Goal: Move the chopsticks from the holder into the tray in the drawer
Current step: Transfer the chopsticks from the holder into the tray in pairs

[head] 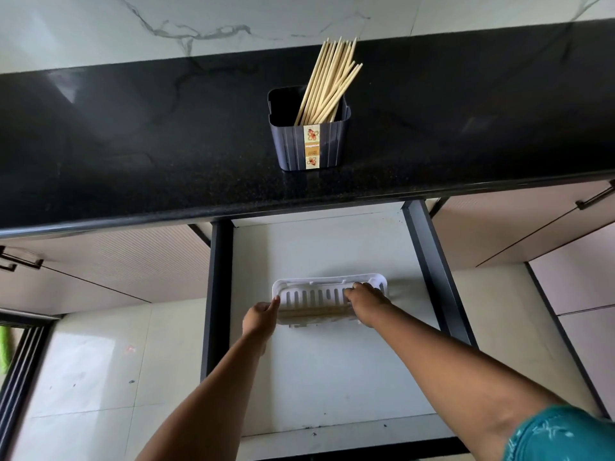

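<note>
Chopsticks [327, 83]: a bundle of pale wooden sticks, standing tilted in the holder, tips fanned up and to the right. A few more sticks [316, 313] lie flat along the near side of the tray.

Holder [307, 131]: dark, ribbed, squarish tub with a paper label on its front; stands upright on the black countertop [133, 144], near the middle, well apart from the drawer below.

Tray [309, 291]: white, slotted plastic, lying crosswise on the drawer floor.

Left hand [261, 317]: at the tray's left end, fingers curled round the rim and gripping it.

Right hand [366, 299]: reaches over the tray's right part, knuckles up, fingers bent down into the tray; whether the fingertips pinch a stick cannot be told.

Drawer [332, 361]: pulled out under the countertop, white floor, dark side rails.

Surroundings: marble-patterned wall [166, 21] behind the countertop; cabinet fronts with dark handles [595, 199] to either side; pale tiled floor [83, 377] at lower left; a teal sleeve [565, 434] at lower right.
</note>
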`<state>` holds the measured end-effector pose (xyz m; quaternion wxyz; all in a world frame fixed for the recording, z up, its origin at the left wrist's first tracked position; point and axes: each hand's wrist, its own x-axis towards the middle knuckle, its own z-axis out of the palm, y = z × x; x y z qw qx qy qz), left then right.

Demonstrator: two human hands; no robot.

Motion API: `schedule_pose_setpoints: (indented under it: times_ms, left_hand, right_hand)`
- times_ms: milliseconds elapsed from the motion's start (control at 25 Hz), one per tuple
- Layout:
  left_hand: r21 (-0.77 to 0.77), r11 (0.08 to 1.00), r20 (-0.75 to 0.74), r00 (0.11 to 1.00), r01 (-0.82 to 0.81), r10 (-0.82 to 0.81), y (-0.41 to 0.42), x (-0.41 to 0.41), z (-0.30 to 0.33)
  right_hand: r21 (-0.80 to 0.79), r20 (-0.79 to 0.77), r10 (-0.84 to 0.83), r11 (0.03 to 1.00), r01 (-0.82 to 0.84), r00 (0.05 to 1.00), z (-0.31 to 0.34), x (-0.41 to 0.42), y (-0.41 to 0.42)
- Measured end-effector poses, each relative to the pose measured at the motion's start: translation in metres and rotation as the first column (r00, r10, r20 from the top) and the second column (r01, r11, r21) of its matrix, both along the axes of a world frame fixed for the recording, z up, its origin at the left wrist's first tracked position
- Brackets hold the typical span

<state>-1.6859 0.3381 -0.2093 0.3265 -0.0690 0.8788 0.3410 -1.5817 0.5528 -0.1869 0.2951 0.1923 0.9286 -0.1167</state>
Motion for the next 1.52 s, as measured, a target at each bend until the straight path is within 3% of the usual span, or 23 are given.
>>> schedule_pose_setpoints:
  times_ms: [200, 400, 520, 640, 720, 760, 800, 880, 960, 1000, 1040, 1080, 1200, 1320, 1440, 1520]
  left_hand:
    - [-0.072, 0.996, -0.137, 0.988, 0.055, -0.064, 0.005, 0.006, -0.005]
    - [-0.069, 0.997, -0.115, 0.992, 0.037, -0.044, 0.008, 0.007, -0.006]
    - [-0.058, 0.998, -0.116, 0.993, 0.008, -0.015, 0.008, 0.011, 0.002]
    - [-0.084, 0.989, -0.160, 0.978, 0.119, -0.131, 0.010, 0.017, 0.008]
    - [-0.114, 0.985, -0.136, 0.980, 0.130, -0.145, 0.011, 0.023, 0.009]
    - [-0.119, 0.986, -0.124, 0.984, 0.115, -0.130, 0.011, 0.024, 0.010]
    - [-0.114, 0.989, -0.117, 0.987, 0.094, -0.107, 0.009, 0.027, 0.009]
    - [-0.087, 0.995, -0.106, 0.993, 0.050, -0.060, 0.004, 0.029, 0.006]
    - [-0.055, 0.998, -0.078, 0.997, 0.023, -0.028, 0.002, 0.028, 0.004]
    - [-0.040, 0.999, -0.060, 0.998, 0.019, -0.021, 0.003, 0.026, 0.003]
    - [-0.032, 0.999, -0.047, 0.999, 0.015, -0.016, 0.004, 0.025, 0.003]
    - [-0.028, 1.000, -0.040, 0.999, 0.012, -0.013, 0.006, 0.025, 0.003]
    - [-0.032, 0.999, -0.038, 0.999, 0.014, -0.015, 0.006, 0.025, 0.002]
    - [-0.037, 0.999, -0.053, 0.998, 0.018, -0.020, 0.005, 0.023, -0.002]
    - [-0.018, 1.000, -0.056, 0.998, -0.008, 0.007, 0.004, 0.025, -0.001]
    - [0.010, 1.000, -0.061, 0.998, -0.030, 0.030, 0.004, 0.025, 0.002]
  right_hand:
    - [-0.052, 0.031, 0.013, 0.999, -0.011, 0.999, -0.002, 0.005, 0.004]
    - [-0.083, 0.009, 0.032, 0.996, -0.032, 0.999, -0.004, 0.010, 0.002]
    - [-0.009, -0.039, 0.045, 0.999, -0.045, 0.998, 0.000, 0.010, 0.002]
    - [-0.038, -0.061, -0.019, 0.999, 0.016, 0.998, 0.010, 0.009, -0.001]
    - [-0.134, -0.133, -0.189, 0.976, 0.172, 0.973, 0.018, 0.011, 0.002]
    - [-0.196, -0.213, -0.354, 0.929, 0.315, 0.911, 0.021, 0.012, 0.008]
    - [-0.295, -0.278, -0.569, 0.817, 0.495, 0.774, 0.026, 0.016, 0.018]
    - [-0.466, -0.322, -0.855, 0.517, 0.718, 0.407, 0.027, 0.025, 0.046]
    - [-0.594, -0.108, -0.987, 0.158, 0.789, 0.116, 0.021, 0.035, 0.064]
    - [-0.647, 0.057, -0.998, -0.007, 0.762, 0.039, 0.017, 0.039, 0.062]
    - [-0.668, 0.164, -0.986, -0.104, 0.737, 0.010, 0.010, 0.043, 0.058]
    - [-0.668, 0.216, -0.976, -0.134, 0.732, 0.019, 0.005, 0.044, 0.050]
    - [-0.608, 0.213, -0.975, -0.078, 0.790, 0.068, -0.005, 0.044, 0.028]
    - [-0.464, 0.082, -0.977, 0.137, 0.875, 0.196, -0.006, 0.046, 0.024]
    - [-0.461, 0.107, -0.971, 0.140, 0.876, 0.212, -0.003, 0.044, 0.027]
    - [-0.408, 0.016, -0.963, 0.241, 0.881, 0.271, -0.004, 0.044, 0.029]
